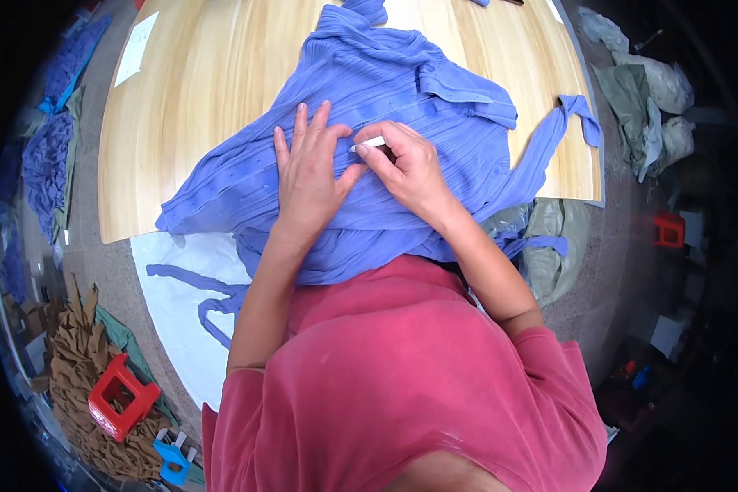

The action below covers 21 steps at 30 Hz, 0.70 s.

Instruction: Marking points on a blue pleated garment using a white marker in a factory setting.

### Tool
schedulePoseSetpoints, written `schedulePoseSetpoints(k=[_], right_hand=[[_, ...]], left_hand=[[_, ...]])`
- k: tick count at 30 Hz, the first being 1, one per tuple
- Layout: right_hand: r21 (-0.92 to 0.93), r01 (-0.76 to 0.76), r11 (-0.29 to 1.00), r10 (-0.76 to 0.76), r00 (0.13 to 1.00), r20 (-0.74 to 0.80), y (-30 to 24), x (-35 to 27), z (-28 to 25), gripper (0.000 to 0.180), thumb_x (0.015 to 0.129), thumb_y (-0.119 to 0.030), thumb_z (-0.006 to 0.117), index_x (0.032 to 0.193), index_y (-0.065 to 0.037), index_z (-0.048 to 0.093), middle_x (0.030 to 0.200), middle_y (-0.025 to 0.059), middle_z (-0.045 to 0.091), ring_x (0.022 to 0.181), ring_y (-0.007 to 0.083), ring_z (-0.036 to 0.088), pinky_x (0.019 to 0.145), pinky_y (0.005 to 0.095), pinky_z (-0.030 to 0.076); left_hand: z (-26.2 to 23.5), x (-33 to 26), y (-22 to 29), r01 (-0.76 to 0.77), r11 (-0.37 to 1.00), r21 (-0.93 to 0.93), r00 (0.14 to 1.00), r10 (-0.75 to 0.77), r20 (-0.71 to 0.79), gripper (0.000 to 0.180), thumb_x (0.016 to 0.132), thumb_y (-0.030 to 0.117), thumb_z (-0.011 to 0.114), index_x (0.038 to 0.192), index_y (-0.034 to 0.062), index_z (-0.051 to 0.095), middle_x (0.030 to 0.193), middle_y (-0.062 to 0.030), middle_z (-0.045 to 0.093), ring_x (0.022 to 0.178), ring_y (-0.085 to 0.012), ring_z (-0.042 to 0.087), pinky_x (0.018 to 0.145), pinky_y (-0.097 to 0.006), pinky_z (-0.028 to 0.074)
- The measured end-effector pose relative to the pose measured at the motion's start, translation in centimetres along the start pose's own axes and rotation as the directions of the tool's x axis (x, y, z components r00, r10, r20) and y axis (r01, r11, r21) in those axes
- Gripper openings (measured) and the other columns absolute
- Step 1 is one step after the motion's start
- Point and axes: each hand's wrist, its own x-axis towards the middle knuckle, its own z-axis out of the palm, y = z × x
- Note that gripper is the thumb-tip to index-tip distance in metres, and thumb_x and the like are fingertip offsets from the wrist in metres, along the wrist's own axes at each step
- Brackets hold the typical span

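Note:
A blue-violet pleated garment (385, 74) with a collar-like end and long ties lies spread over the wooden table, its lower part hanging over the near edge against my body. My left hand (312, 168) rests flat on the cloth with its fingers spread. To its right, my right hand (406, 164) pinches a short white pen (372, 143), tip pointing left at the cloth near a placket line with small dots. Whether the tip touches the fabric I cannot tell.
The wooden table (180, 107) carries a white paper slip (136, 47) at the far left. White sheeting (176, 320) hangs below the near edge. On the floor are a brown cloth heap (74, 369), a red stool (121, 398), blue cloth piles and plastic bags (660, 82).

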Motion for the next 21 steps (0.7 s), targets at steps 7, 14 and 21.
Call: schedulePoseSetpoints(k=[7, 14, 21], right_hand=[[-0.257, 0.146, 0.955, -0.160, 0.987, -0.034, 0.1, 0.3, 0.9, 0.008, 0.085, -0.012, 0.069, 0.090, -0.007, 0.067, 0.077, 0.0075, 0.064, 0.069, 0.0242, 0.061, 0.060, 0.0324, 0.048], [0.008, 0.086, 0.996, -0.086, 0.996, -0.012, 2.3, -0.2, -3.3, 0.013, 0.092, -0.014, 0.066, 0.089, -0.002, 0.063, 0.073, 0.0008, 0.060, 0.069, 0.0064, 0.053, 0.060, 0.0242, 0.043], [-0.126, 0.133, 0.983, -0.142, 0.988, -0.066, 1.6, -1.7, -2.7, 0.011, 0.088, -0.014, 0.068, 0.088, -0.003, 0.065, 0.076, 0.0058, 0.060, 0.071, 0.0180, 0.056, 0.064, 0.0296, 0.044]], left_hand=[[0.2, 0.0, 0.1, -0.002, 1.000, 0.001, 1.000, 0.002, -0.014, 0.046, 0.072, 0.024, 0.080, 0.111, 0.0115, 0.059, 0.148, -0.0139, 0.042, 0.144, -0.0363, 0.027, 0.113, -0.062, 0.014], [-1.8, -0.5, -2.0, -0.021, 1.000, -0.002, 0.999, 0.021, 0.030, 0.045, 0.071, 0.024, 0.082, 0.110, 0.0145, 0.061, 0.148, -0.0123, 0.042, 0.144, -0.0360, 0.026, 0.114, -0.060, 0.014], [-2.8, -0.2, -1.4, -0.038, 0.998, -0.039, 0.999, 0.039, 0.015, 0.031, 0.075, 0.017, 0.078, 0.102, 0.0130, 0.062, 0.146, -0.0138, 0.044, 0.143, -0.0379, 0.027, 0.113, -0.060, 0.017]])
